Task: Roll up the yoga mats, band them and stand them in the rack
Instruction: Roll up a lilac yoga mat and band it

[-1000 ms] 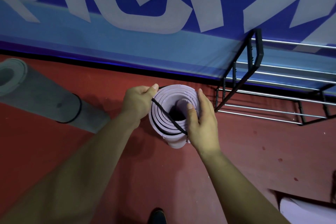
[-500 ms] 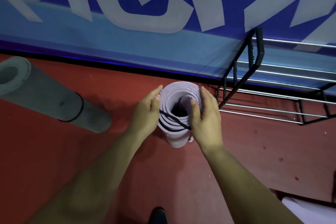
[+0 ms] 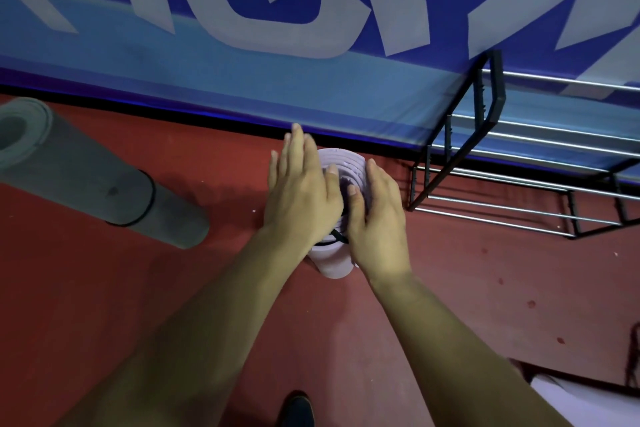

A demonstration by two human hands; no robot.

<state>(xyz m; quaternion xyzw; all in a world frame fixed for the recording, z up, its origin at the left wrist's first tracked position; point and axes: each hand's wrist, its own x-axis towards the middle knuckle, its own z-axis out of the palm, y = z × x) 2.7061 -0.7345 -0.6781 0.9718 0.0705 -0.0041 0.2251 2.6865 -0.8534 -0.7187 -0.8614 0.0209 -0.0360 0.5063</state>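
Nearest, a dark shoe point(image 3: 298, 409) stands at the near edge of the red floor point(image 3: 450, 305). Beyond it the banding step seems to be in hand. The lavender mat point(image 3: 332, 265) stands on end as a loose, stepped spiral toward the floor's far edge. The left grip point(image 3: 301, 191) lies spread, fingers straight, pressing on the roll's top and left side. The right grip point(image 3: 377, 222) clasps the right wall, thumb over the rim. A black band point(image 3: 337, 237) shows only as a short stretch between the wrists; how far round it sits is hidden. The next move probably calls for seating it evenly, then lifting the roll. To the left lies a banded grey mat point(image 3: 86, 177). Farther right the rack point(image 3: 491, 97) stands along the floor's far edge.
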